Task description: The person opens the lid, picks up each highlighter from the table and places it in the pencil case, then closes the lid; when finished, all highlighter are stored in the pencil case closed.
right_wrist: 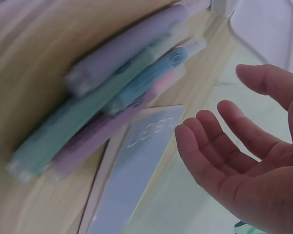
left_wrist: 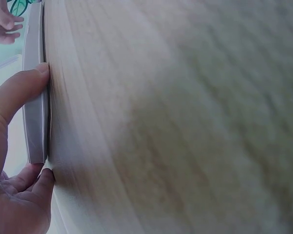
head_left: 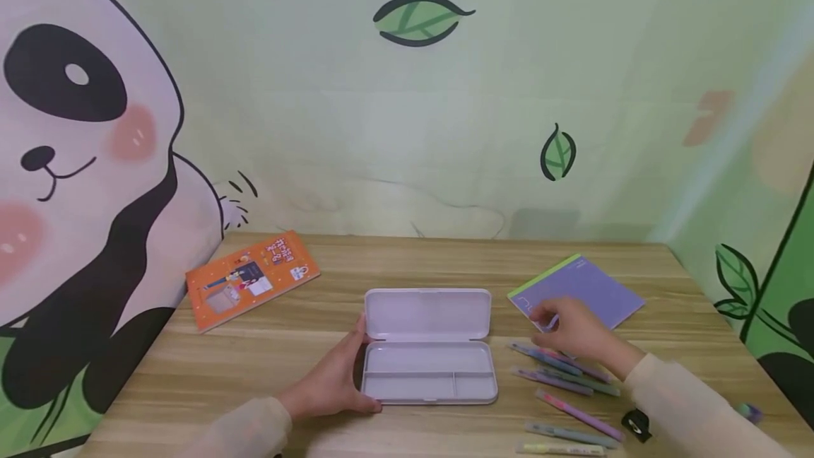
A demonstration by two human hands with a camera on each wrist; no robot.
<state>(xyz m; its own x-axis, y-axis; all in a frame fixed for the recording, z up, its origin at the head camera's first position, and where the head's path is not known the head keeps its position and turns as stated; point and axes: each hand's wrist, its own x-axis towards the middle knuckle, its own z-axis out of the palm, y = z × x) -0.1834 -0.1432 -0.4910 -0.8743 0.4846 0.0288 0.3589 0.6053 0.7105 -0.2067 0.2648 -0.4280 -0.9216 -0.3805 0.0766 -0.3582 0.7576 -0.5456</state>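
An open, pale lilac pencil case (head_left: 407, 357) lies on the table, its lid (head_left: 427, 315) folded back and its compartments bare. My left hand (head_left: 331, 382) holds the case by its left end. In the left wrist view the thumb (left_wrist: 27, 90) presses the front side and the other fingers are at the end. My right hand (head_left: 575, 331) hovers over a heap of pens, fingers loosely bent, nothing between them. Below it lie a green pen (right_wrist: 83, 109), a blue pen (right_wrist: 146, 78) and purple ones. The right wrist view shows the hand apart from the pens.
Behind the pens lies a purple notebook (head_left: 598, 288). An orange book (head_left: 254, 278) lies at the back left. Nearer the front are a pink-purple pen (head_left: 581, 415), a grey-green pen (head_left: 569, 435), a yellow pen (head_left: 562, 449) and a small black item (head_left: 636, 425).
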